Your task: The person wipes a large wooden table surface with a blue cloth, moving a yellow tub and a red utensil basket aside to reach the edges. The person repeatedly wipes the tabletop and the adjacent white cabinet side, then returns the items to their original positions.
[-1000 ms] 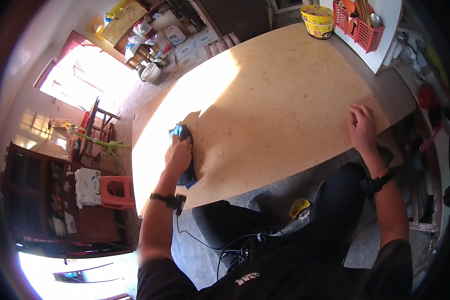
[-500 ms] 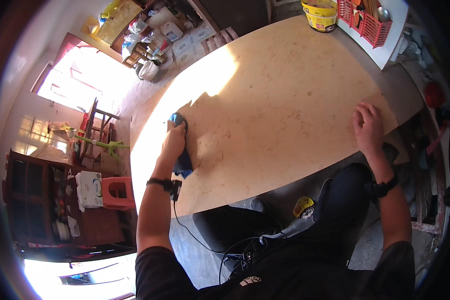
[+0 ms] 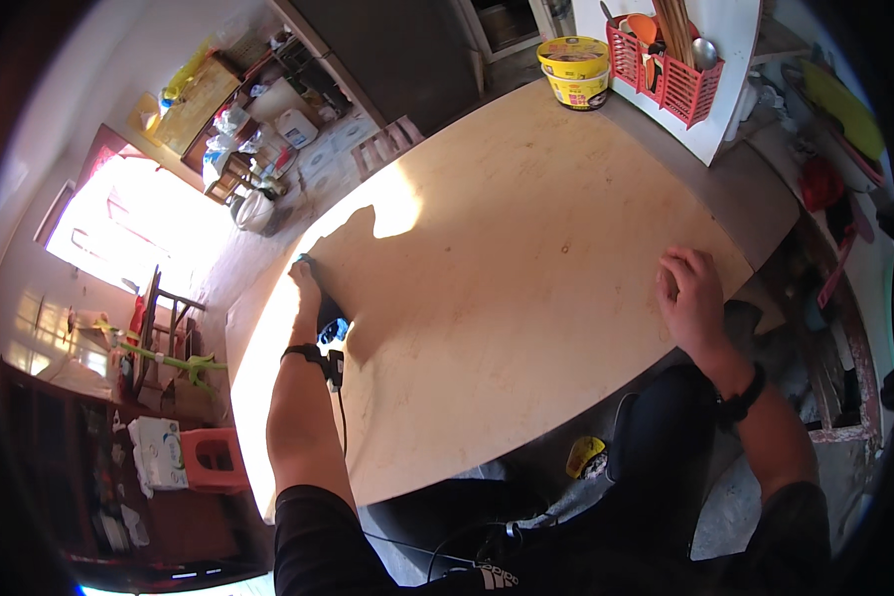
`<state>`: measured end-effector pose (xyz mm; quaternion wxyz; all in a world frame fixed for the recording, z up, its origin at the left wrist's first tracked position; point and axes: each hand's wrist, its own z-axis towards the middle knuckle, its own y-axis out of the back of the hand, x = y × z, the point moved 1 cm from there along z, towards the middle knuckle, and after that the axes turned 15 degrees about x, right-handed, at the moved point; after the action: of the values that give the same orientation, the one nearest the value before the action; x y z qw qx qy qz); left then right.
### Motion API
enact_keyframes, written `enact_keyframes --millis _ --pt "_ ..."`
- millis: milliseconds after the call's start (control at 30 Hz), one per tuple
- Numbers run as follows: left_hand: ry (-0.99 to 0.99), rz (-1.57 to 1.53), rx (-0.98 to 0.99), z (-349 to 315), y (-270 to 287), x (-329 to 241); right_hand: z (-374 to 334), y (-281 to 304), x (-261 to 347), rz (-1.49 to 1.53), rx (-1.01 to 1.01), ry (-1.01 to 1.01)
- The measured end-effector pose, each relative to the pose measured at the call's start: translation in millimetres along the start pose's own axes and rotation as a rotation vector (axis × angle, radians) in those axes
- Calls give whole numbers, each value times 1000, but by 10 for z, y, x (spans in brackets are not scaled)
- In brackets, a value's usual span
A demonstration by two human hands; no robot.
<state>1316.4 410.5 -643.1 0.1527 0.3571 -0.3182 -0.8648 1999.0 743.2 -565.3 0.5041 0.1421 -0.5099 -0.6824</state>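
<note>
Two yellow tubs [image 3: 575, 77], stacked, one o'clock on counter [image 3: 487, 328]. One red basket [image 3: 687, 93] beside them: chopsticks [image 3: 673, 30], metal spoon [image 3: 705, 53]. One yellow cup [image 3: 581, 455], five o'clock on floor [image 3: 733, 499], contents unclear. One blue cloth [image 3: 334, 331], nine o'clock: left hand [image 3: 306, 292], fingers grasping it. Right hand [image 3: 693, 306], three o'clock: fingers loosely curled, released.

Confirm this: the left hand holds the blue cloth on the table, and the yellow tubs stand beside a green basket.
The basket is red, not green, as the head view shows. The left hand does hold the blue cloth on the table, with yellow tubs beside the basket.
</note>
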Motion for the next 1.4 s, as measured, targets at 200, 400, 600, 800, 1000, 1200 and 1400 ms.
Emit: enact_keyframes --millis 200,400,600,800,1000,1200,1400 --pt "-217 337 287 566 -1047 -1608 13 15 -18 14 38 -16" --pt "-232 357 795 421 -2093 -4003 44 23 -19 87 73 -11" --pt "-438 467 854 336 -1799 -3797 27 1 -54 59 75 21" --pt "-68 367 707 959 -1075 -1913 17 -22 -65 -5 90 -13" --pt "243 436 626 663 -13 -759 28 -3 2 8 105 -135" --pt "30 473 172 574 214 -1345 30 -16 11 18 79 -72" --pt "60 476 639 159 -394 -1597 36 13 -4 19 16 -36"
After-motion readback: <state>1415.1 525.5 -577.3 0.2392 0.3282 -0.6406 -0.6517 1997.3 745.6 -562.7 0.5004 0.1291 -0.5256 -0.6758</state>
